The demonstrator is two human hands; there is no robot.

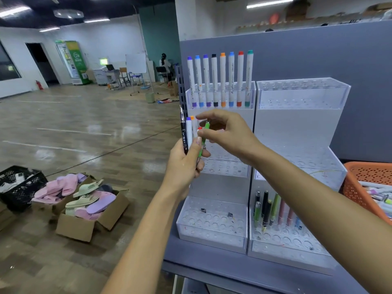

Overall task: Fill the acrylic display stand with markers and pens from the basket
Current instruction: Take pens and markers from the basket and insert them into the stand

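A grey partition panel [318,56] stood behind a grey shelf [212,264]. On the shelf stood the clear acrylic tiered display stand [297,128] — two stepped units side by side, touching. The orange perforated plastic basket [360,187] sat just beside the stand's right unit, with loose markers and pens [379,196] lying in it.

The left unit's top tier held a row of eight white-barrelled markers [222,81], upright, with caps of various colours uppermost. The right unit's bottom tier held a group of slim pens [267,209] (black, green and pink barrels), leaning slightly.

In front of the left unit's middle tier, the left hand [182,166] gripped an upright bundle [187,134] — a black pen and white markers — with its fingers curled round it. The right hand [229,134] pinched the slim green plastic pen [207,125] between thumb and forefinger near its upper end. The pen's lower end lay within the left hand's grip.
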